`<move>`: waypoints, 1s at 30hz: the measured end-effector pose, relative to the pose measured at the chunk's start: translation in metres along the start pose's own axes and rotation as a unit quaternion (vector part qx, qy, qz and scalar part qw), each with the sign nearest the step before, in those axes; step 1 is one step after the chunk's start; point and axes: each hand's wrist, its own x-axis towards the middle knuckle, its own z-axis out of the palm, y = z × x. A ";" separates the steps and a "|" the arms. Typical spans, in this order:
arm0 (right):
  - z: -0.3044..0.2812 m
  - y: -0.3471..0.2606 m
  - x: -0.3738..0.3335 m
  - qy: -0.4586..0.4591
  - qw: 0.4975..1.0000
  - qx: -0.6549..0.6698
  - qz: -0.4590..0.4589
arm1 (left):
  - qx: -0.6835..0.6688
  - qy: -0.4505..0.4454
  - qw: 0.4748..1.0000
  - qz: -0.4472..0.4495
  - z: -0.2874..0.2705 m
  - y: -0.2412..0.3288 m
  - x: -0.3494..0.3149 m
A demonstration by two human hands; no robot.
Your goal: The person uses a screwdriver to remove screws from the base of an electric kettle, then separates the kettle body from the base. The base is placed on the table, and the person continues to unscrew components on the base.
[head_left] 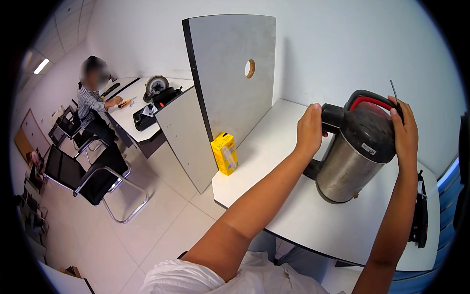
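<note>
A soymilk maker (pixel 350 164) with a brushed steel body and a black top stands tilted over the white table in front of me. A red-lined black carrying handle (pixel 369 98) arches over its top. My left hand (pixel 311 128) is closed around the upper part of the black side handle (pixel 333 118). At the other side, my right hand (pixel 405 131) rests against the black top. It also holds a screwdriver (pixel 393 89), its thin shaft pointing up; the grip is partly hidden by my fingers.
A yellow carton (pixel 225 154) stands at the table's left edge, beside a grey divider panel (pixel 230 73) with a round hole. A black object (pixel 420 210) lies at the right edge. Farther left, a person (pixel 93 98) works at another desk, near a black chair (pixel 100 176).
</note>
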 end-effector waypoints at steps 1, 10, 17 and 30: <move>0.001 -0.001 0.000 -0.002 1.000 0.000 0.002 | 0.003 -0.001 1.000 0.001 -0.002 0.000 0.000; 0.000 0.004 0.001 0.003 1.000 0.000 -0.003 | 0.008 0.008 1.000 0.009 0.001 -0.001 -0.002; 0.000 0.005 0.001 0.000 1.000 0.003 0.009 | 0.011 0.000 1.000 0.018 0.000 -0.001 -0.003; 0.003 -0.002 -0.002 0.015 0.999 0.009 0.046 | 0.023 0.023 0.999 0.031 0.001 -0.004 -0.004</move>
